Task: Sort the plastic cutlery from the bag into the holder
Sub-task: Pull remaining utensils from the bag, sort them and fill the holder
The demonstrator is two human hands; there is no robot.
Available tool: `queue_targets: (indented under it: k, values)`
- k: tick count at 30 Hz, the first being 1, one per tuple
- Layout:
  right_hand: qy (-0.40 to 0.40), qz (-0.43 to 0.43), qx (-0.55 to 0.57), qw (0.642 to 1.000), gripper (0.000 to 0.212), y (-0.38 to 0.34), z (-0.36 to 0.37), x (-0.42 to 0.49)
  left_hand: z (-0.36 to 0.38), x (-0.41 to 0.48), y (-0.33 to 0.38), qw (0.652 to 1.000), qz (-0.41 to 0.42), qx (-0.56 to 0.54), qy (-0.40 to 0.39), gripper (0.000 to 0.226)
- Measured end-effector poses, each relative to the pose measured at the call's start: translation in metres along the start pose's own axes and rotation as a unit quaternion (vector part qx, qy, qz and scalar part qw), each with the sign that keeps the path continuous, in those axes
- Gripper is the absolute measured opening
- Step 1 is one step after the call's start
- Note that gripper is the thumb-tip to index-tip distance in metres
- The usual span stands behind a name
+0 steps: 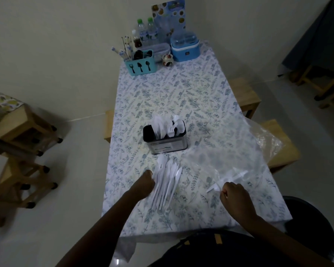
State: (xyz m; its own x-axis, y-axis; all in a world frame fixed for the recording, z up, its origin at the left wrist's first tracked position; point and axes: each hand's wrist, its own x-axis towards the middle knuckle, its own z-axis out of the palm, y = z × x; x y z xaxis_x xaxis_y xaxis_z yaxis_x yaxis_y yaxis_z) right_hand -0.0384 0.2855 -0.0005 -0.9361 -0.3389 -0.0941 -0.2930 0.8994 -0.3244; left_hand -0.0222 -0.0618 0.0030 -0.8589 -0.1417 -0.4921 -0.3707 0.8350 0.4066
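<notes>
The left hand (pixel 146 182) is curled into a loose fist around the handles of a bundle of white cutlery (pixel 167 180), which fans out on the table (pixel 191 89) toward 12 o'clock. The right hand (pixel 234 193), fingers bent, pinches the near edge of the clear bag (pixel 266 139). A few white pieces (pixel 239 175) lie inside the bag, just at this hand's 12 o'clock. At 1 o'clock from the left hand stands the dark holder (pixel 165 144), with white cutlery upright in it. Far beyond, at 12 o'clock, a teal caddy (pixel 141 67) sits by the wall.
</notes>
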Motion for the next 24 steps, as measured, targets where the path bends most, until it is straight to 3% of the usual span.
queue_targets:
  k: [4,8,12,14,17,20,24]
  values:
    - [-0.004,0.008,-0.013,1.0,0.046,-0.004,0.002,-0.003,0.011,0.014,0.001,0.996,-0.072,-0.027,0.045,0.037]
    - [0.003,0.022,-0.01,1.0,0.044,-0.006,0.001,-0.005,0.025,0.012,-0.006,0.995,-0.031,0.051,0.08,0.042]
    - [0.013,0.024,0.007,1.0,0.046,-0.007,-0.002,-0.005,0.028,0.009,-0.006,0.986,-0.041,0.083,0.139,0.054]
    - [0.019,0.025,0.018,0.999,0.047,-0.007,-0.003,-0.006,0.027,0.006,0.001,0.979,-0.02,0.076,0.187,0.058]
    - [0.033,0.039,0.042,0.998,0.046,-0.004,-0.003,-0.007,0.033,0.002,0.022,0.965,0.087,0.038,0.243,0.043]
    - [0.035,0.043,0.043,0.998,0.044,0.002,-0.003,-0.008,0.051,-0.001,0.063,0.965,0.207,0.006,0.162,0.031]
    - [0.041,0.05,0.046,0.997,0.037,0.007,-0.006,-0.009,0.085,0.005,0.121,0.966,0.256,-0.007,0.022,0.048]
